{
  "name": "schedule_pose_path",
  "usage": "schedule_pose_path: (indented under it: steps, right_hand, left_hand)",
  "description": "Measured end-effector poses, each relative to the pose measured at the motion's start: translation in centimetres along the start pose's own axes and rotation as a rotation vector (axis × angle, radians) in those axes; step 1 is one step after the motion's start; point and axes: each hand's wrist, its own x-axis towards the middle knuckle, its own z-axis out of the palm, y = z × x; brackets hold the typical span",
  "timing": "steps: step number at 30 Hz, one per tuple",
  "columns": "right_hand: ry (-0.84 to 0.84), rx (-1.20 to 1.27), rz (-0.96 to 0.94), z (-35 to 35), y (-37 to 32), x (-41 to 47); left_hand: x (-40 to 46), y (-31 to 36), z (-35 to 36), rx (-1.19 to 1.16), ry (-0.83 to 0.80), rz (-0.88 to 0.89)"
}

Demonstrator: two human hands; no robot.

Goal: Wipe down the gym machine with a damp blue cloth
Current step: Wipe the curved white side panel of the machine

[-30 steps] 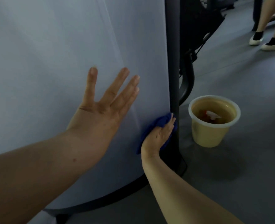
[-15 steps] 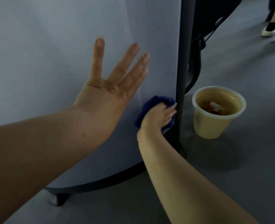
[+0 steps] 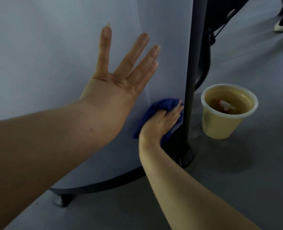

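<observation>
One hand (image 3: 162, 122) presses crumpled cloth (image 3: 164, 105) against smooth panel (image 3: 54, 55).

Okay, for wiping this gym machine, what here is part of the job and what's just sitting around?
Part of the job:
blue cloth under the right hand
pale machine panel, left hand spread flat on it

Just around:
yellow bucket on the floor
someone's feet beyond

Machine panel (image 3: 54, 55): smooth, pale grey, faint sheen; edge post (image 3: 189, 80) dark, matt. Blue cloth (image 3: 162, 105): soft, crumpled fabric. Bucket (image 3: 220, 127): cream plastic, smooth; floor (image 3: 237, 188) matt grey.
</observation>
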Motion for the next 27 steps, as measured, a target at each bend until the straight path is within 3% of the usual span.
schedule_pose_path:
  steps: [5, 7, 10, 13, 16, 19, 22, 24, 27]
  right_hand:
    - [-0.006, 0.011, 0.04, 0.3, 0.1, 0.1]
    - [-0.071, -0.031, -0.176, 0.7, -0.1, -2.8]
    - [-0.135, -0.024, -0.436, 0.7, -0.8, -4.2]
    - [-0.161, -0.086, -0.713, 1.1, -4.4, -1.4]
    - [-0.198, -0.256, -0.996, 0.0, -1.9, 0.2]
    - [-0.217, -0.359, -1.009, -1.1, 1.5, -0.3]
    - [-0.185, -0.301, -1.012, 0.6, -4.8, -0.9]
    - [-0.168, -0.319, -1.143, 1.3, -7.6, -0.7]
    - [-0.226, -0.461, -1.413, 0.0, -5.1, 0.4]
  left_hand:
    - [0.0, -0.4, 0.1, -0.014, 0.12, -0.023]
    - [-0.6, -0.5, 0.9, -0.051, 0.237, -0.074]
    - [-2.9, -0.8, 3.0, -0.215, 0.373, -0.308]
    - [-4.3, -1.5, 4.1, -0.37, 0.349, -0.412]
    - [-4.2, -1.3, 4.3, -0.436, 0.299, -0.422]
    - [-4.5, -1.0, 4.5, -0.47, 0.325, -0.477]
    - [-5.2, -0.7, 5.4, -0.571, 0.349, -0.637]
    - [-5.7, -0.5, 5.7, -0.621, 0.341, -0.713]
    - [-5.7, -0.3, 6.1, -0.656, 0.367, -0.733]
